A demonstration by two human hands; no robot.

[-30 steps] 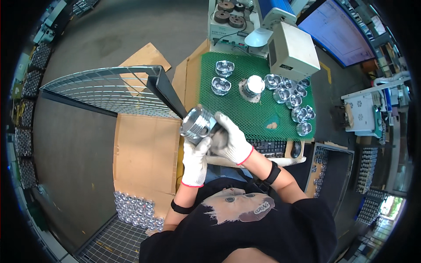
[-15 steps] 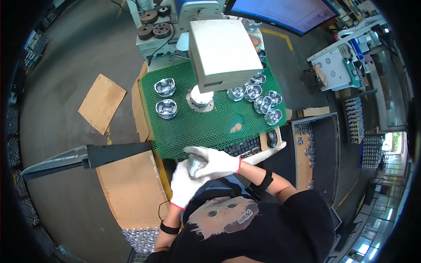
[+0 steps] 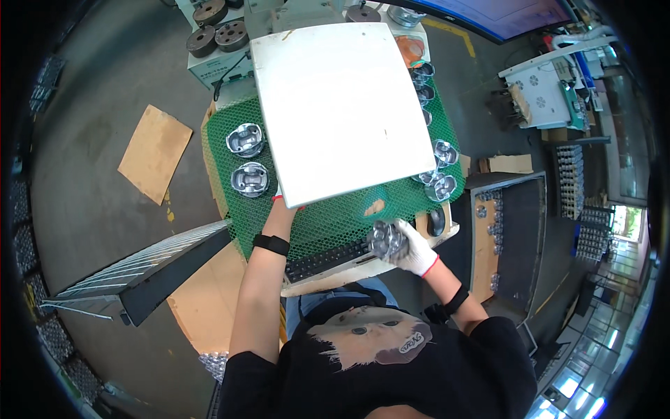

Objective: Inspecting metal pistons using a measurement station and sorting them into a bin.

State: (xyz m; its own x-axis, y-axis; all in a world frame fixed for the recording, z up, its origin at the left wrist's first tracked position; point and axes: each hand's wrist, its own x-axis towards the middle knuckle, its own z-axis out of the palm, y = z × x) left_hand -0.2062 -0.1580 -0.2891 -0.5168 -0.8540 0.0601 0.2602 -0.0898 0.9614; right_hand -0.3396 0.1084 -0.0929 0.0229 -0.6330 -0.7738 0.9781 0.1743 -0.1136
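In my right hand [image 3: 419,254], gloved in white with a red cuff, is a metal piston [image 3: 386,239]. It is held above the front edge of the workbench, between the keyboard and the mouse. My left hand [image 3: 280,193] reaches forward under the white machine head [image 3: 342,115]; only a bit of glove and the red cuff show, its fingers hidden. Just left of it, a piston [image 3: 250,180] stands on the green mesh mat [image 3: 314,227], with another piston [image 3: 246,140] behind. More pistons [image 3: 441,187] stand along the mat's right side, partly covered by the machine head.
A black keyboard [image 3: 324,264] and mouse [image 3: 435,223] lie along the bench front. Round metal discs [image 3: 232,35] sit at back left, a monitor [image 3: 506,21] at back right. A dark wire-fronted rack [image 3: 174,269] juts in at left. An open bin [image 3: 513,244] with pistons stands right.
My hands, together around a piece of metal before, have parted. The left has gone forward under the machine head; the right has moved rightward holding a piston. The machine head looks larger and nearer.
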